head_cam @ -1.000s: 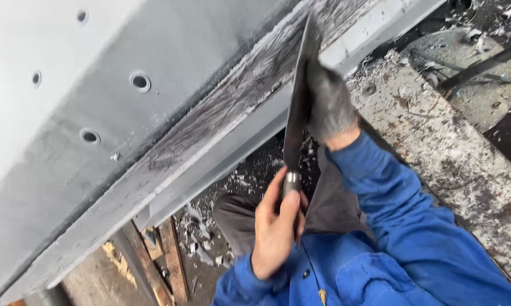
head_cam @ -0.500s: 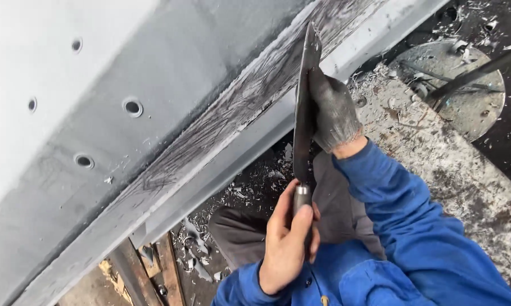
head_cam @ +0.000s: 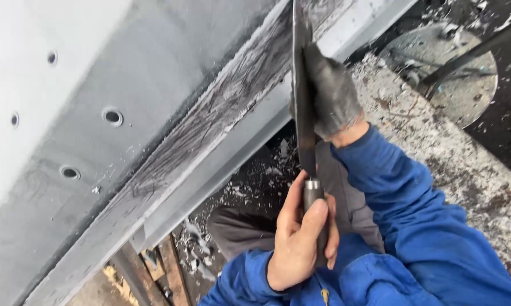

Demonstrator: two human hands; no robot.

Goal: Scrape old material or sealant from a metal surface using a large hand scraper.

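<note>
Scraper blade, long, flat and dark, seen edge-on and running from the lower hand upward across a grey-painted steel beam. The left hand, bare, is wrapped around the tool's dark handle, thumb laid along the near side and fingers curled shut behind it; a short metal collar sits just above the thumb tip, where the blade begins. The right hand, in a soiled grey glove, lies flat against the far face of the blade, fingers closed together and pressing it sideways toward the beam, so that the blade stands between these fingers and the steel. Just left of the gloved fingers, a scraped band of dark, streaked metal follows the beam's flange edge diagonally. Farther left, well apart from both hands, round bolt holes pierce the painted face. Both forearms wear blue sleeves. Below the bare hand's knuckles, pale paint flakes litter dark ground, with a wooden plank further down-left. Behind the gloved hand, a flake-strewn rough ledge runs diagonally, and a round metal disc lies beyond it.
</note>
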